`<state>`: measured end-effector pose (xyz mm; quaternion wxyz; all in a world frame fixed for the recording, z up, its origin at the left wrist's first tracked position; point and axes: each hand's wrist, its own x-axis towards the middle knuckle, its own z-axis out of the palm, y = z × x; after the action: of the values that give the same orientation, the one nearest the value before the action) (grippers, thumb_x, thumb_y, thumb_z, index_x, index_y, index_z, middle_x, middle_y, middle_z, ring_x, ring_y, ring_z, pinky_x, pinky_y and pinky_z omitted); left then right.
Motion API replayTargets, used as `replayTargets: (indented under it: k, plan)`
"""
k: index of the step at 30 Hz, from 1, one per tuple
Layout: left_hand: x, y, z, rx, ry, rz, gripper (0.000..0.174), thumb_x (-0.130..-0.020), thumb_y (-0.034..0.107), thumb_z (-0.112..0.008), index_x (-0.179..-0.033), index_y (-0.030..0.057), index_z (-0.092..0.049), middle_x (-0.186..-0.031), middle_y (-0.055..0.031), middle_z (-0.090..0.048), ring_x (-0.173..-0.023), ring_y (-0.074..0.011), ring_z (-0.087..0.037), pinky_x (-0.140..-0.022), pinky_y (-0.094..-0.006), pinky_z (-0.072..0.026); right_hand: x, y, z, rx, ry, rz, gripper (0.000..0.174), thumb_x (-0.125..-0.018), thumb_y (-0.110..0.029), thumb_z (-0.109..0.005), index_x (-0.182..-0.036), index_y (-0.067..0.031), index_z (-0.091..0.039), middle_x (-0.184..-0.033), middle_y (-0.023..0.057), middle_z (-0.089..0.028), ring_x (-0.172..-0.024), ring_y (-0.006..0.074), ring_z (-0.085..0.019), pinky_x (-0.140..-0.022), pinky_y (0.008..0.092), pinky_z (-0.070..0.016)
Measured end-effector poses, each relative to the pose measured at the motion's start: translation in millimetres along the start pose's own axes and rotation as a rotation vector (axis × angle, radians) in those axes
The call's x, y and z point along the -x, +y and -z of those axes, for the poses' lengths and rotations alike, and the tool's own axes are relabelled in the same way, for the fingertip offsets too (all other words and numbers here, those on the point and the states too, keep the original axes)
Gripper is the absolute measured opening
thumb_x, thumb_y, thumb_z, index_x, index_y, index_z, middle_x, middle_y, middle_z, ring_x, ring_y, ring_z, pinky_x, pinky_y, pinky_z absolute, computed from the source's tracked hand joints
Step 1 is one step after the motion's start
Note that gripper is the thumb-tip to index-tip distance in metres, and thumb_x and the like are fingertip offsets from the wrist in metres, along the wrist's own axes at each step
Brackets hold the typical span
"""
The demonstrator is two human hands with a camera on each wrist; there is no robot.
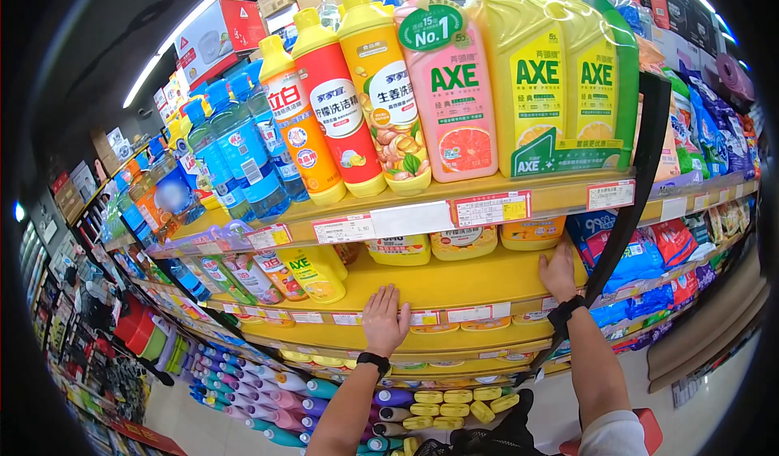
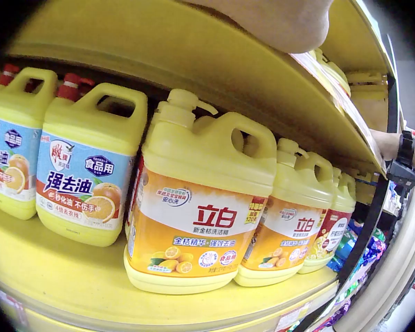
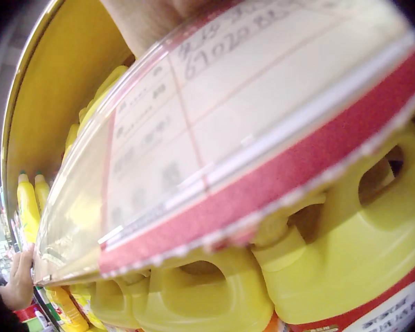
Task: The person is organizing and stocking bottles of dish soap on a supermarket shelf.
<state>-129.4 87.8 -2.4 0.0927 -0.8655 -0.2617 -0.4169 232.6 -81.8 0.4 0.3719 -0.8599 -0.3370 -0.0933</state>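
Note:
My left hand (image 1: 383, 322) rests on the front part of the yellow middle shelf (image 1: 438, 281), fingers straight and pointing inward. To its left stands a yellow AXE dish soap bottle (image 1: 315, 276). At the right end of that shelf, my right hand (image 1: 558, 273) reaches in beside a yellow detergent jug (image 1: 531, 233), fingers extended and partly hidden under the upper shelf. Only the base of my left hand (image 2: 277, 24) shows in the left wrist view, above the jugs one level down. A price label (image 3: 249, 104) fills much of the right wrist view, just below my right hand (image 3: 159, 21).
The upper shelf carries tall dish soap bottles (image 1: 389, 91) and pink and yellow AXE bottles (image 1: 454, 91). A black upright post (image 1: 641, 156) stands right of my right hand, with bagged detergent (image 1: 633, 253) beyond. Several bottles (image 1: 276, 399) stand on the floor.

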Motion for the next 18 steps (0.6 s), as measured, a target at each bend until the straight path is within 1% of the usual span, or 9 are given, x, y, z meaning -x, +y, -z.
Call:
replayTargets:
  k: [7, 10, 13, 16, 18]
  plan:
    - [0.4, -0.6, -0.3, 0.001, -0.004, -0.002, 0.037, -0.091, 0.025, -0.061, -0.112, -0.0045, -0.067, -0.118, -0.0210, -0.068, -0.114, -0.0369, -0.063, -0.101, -0.0470, -0.0465, 0.8, -2.1, 2.4, -0.014, 0.004, 0.003, 0.059, -0.087, -0.015, -0.064, -0.131, 0.0161, -0.040, -0.130, 0.0371, -0.050, -0.124, 0.0488, -0.047, -0.110, 0.0471, -0.0372]
    - [1.2, -0.9, -0.8, -0.001, -0.005, 0.000, 0.037, -0.091, 0.025, -0.061, -0.112, -0.0044, -0.067, -0.118, -0.0210, -0.068, -0.114, -0.0369, -0.063, -0.101, -0.0470, -0.0465, 0.5, 4.9, -5.7, 0.009, 0.055, 0.034, 0.058, -0.086, -0.014, -0.065, -0.130, 0.0160, -0.041, -0.127, 0.0365, -0.051, -0.122, 0.0488, -0.048, -0.108, 0.0475, -0.0382]
    - [0.9, 0.3, 0.5, -0.002, -0.010, 0.007, 0.037, -0.091, 0.025, -0.061, -0.112, -0.0045, -0.067, -0.118, -0.0209, -0.068, -0.114, -0.0369, -0.063, -0.101, -0.0471, -0.0463, -0.4, 1.8, -1.0, -0.017, 0.029, 0.041, 0.057, -0.086, -0.013, -0.065, -0.129, 0.0154, -0.042, -0.125, 0.0355, -0.052, -0.120, 0.0486, -0.049, -0.107, 0.0478, -0.0390]
    - [0.7, 0.3, -0.3, -0.006, -0.014, 0.008, 0.037, -0.091, 0.025, -0.061, -0.112, -0.0048, -0.067, -0.119, -0.0212, -0.068, -0.114, -0.0369, -0.063, -0.101, -0.0469, -0.0464, -1.1, 6.6, -6.6, 0.014, 0.046, 0.054, 0.057, -0.086, -0.012, -0.065, -0.130, 0.0145, -0.041, -0.125, 0.0346, -0.052, -0.120, 0.0480, -0.048, -0.106, 0.0477, -0.0395]
    - [0.0, 2.2, 2.1, -0.001, -0.018, 0.008, 0.037, -0.091, 0.025, -0.062, -0.111, -0.0051, -0.067, -0.119, -0.0217, -0.068, -0.113, -0.0372, -0.063, -0.101, -0.0468, -0.0465, 1.0, 1.5, -0.5, -0.002, 0.015, 0.039, 0.057, -0.085, -0.011, -0.065, -0.130, 0.0142, -0.041, -0.125, 0.0342, -0.052, -0.120, 0.0476, -0.049, -0.106, 0.0479, -0.0397]
